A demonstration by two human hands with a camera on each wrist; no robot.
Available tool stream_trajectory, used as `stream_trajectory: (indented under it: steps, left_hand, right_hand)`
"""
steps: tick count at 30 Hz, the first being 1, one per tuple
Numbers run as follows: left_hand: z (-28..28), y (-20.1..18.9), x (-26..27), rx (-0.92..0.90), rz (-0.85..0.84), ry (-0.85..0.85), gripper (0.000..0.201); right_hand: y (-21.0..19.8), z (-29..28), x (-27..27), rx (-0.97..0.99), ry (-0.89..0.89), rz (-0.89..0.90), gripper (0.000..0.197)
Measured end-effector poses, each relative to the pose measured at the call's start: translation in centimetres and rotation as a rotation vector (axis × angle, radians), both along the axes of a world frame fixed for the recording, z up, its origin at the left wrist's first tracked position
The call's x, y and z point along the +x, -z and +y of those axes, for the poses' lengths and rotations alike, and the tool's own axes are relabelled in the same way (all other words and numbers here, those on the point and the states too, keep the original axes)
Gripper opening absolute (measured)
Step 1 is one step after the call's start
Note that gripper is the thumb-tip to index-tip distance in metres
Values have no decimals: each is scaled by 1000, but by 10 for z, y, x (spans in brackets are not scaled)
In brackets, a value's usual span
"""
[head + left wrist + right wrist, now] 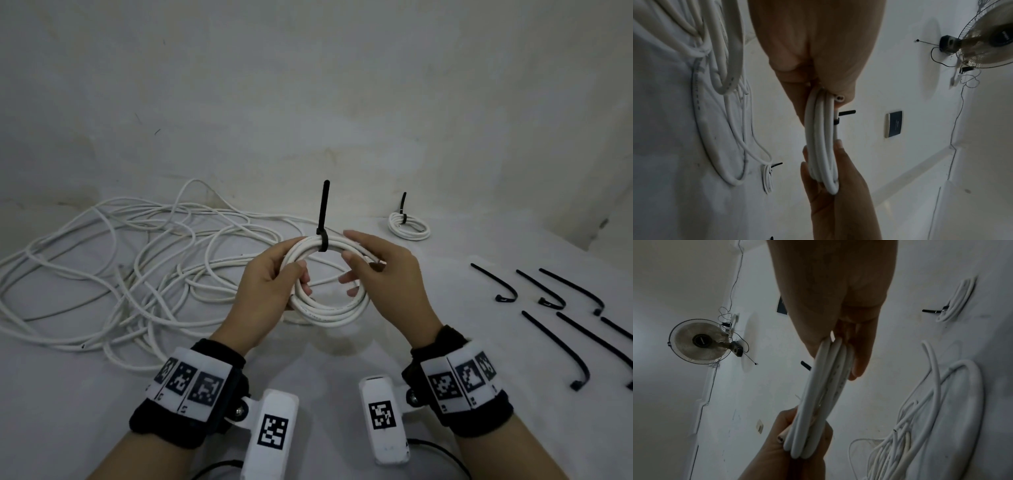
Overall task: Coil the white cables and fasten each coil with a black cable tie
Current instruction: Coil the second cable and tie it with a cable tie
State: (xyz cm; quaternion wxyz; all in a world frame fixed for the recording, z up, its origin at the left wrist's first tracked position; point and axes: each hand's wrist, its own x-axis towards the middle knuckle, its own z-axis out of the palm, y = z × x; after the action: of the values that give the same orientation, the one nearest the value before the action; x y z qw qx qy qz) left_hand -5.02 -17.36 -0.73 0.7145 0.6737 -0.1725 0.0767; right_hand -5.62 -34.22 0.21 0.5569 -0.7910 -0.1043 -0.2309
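While both hands hold it up above the white surface (342, 356) at centre, the coil (329, 310) of white cable already has a black cable tie (323, 219) round its far edge, w/ the tie's free tail sticking straight up. Left hand (270, 291) has the coil's left side: fingers curled round the bundled strands, thumb on top, so its grip is closed on the coil. Right hand (387, 277) has the right side, thumb on top & fingers under the strands, index finger stretched toward the tie; grip also closed on the coil, tho looser. In the left wrist view a cut cable end (840, 98) pokes out by the left fingers. Loose white cables (113, 260) lie tangled on the surface to the left, some loops reaching under the held coil. Far right, well apart from the hands, sits a finished coil (409, 228), smaller in view, flat on the surface w/ its own tie tail up. Spare black ties (561, 308) lie spread out on the right, several w/ hooked ends. Wrist views also show a wall fan (701, 342).
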Motion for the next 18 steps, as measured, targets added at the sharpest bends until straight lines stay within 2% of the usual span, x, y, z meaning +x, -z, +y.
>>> stream_trajectory:
  steps: [4, 9, 15, 18]
  left_hand:
    - [-2, -3, 3, -82, -14, -66, 33]
    - [-17, -9, 10, -129, 3, -47, 32]
    - [-54, -28, 38, -88, 29, 19, 21]
    - [-75, -32, 58, -44, 109, 64, 30]
  right_hand:
    - [-5, 3, -2, 4, 5, 82, 25]
    - [-11, -1, 4, -15, 207, -35, 7]
    - [-19, -36, 29, 25, 332, 51, 19]
    - [-20, -63, 45, 71, 386, 81, 17]
